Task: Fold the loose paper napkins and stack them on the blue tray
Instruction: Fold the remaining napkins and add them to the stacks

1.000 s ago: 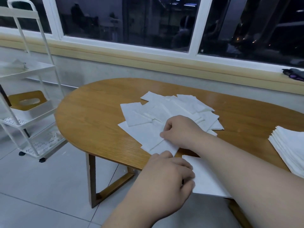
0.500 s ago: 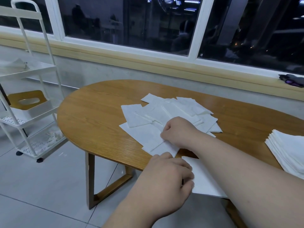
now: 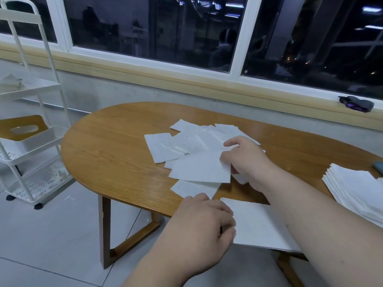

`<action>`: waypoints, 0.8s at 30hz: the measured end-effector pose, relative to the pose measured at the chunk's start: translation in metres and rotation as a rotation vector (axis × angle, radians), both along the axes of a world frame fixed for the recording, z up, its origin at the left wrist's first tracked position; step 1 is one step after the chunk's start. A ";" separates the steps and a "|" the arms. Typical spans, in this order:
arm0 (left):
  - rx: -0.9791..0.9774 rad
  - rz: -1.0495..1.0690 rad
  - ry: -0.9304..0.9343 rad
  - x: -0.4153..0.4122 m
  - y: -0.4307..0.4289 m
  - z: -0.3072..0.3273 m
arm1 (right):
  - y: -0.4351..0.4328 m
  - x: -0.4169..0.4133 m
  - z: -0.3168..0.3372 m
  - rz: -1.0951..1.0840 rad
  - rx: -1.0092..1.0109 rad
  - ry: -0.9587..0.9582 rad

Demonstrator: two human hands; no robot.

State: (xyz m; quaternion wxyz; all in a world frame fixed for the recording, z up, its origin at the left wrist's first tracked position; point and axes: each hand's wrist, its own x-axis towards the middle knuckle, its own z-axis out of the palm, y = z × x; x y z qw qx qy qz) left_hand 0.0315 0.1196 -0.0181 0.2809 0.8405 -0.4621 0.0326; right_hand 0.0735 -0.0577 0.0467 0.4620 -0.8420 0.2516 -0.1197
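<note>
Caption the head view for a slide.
Right hand grips the top napkin of the loose pile on the wooden table; left hand holds a near napkin; folded stack at right.

The right hand (image 3: 246, 160) is stretched forward, pinched on a napkin (image 3: 201, 168); the left hand (image 3: 199, 230) is curled on a second napkin (image 3: 259, 224).

Indoor room of a plain, shared kind, either an office break area or a home dining corner; the view does not settle which. An oval wooden table (image 3: 116, 146) strewn with napkins (image 3: 161, 148) stands on a grey tiled floor (image 3: 51, 235), beside a white wheeled cart (image 3: 60, 112) carrying a tissue box (image 3: 31, 137), under a wide white-framed window (image 3: 238, 38) with a wooden sill (image 3: 165, 79). The dark panes show night outside and mirror strip ceiling lights and seated figures, suggesting a larger lit room.
</note>
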 end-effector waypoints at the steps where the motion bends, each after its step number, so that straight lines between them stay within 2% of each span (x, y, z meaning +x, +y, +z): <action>1: 0.005 0.000 -0.002 0.000 0.000 0.000 | -0.002 -0.001 -0.003 0.004 0.015 0.022; 4: 0.006 -0.011 -0.002 0.000 0.000 0.002 | 0.000 -0.003 -0.010 0.068 -0.086 0.052; 7: -0.004 -0.014 -0.010 0.000 0.001 0.001 | -0.001 -0.007 -0.008 0.081 -0.174 0.000; 13: 0.021 -0.020 -0.067 0.002 -0.002 -0.003 | -0.028 -0.073 0.015 -0.100 -0.240 -0.301; 18: 0.026 -0.022 -0.097 0.002 -0.011 -0.008 | -0.043 -0.138 0.007 -0.269 0.035 -0.420; 24: -0.028 0.020 -0.103 0.007 -0.016 -0.009 | -0.060 -0.161 -0.013 -0.293 0.375 -0.437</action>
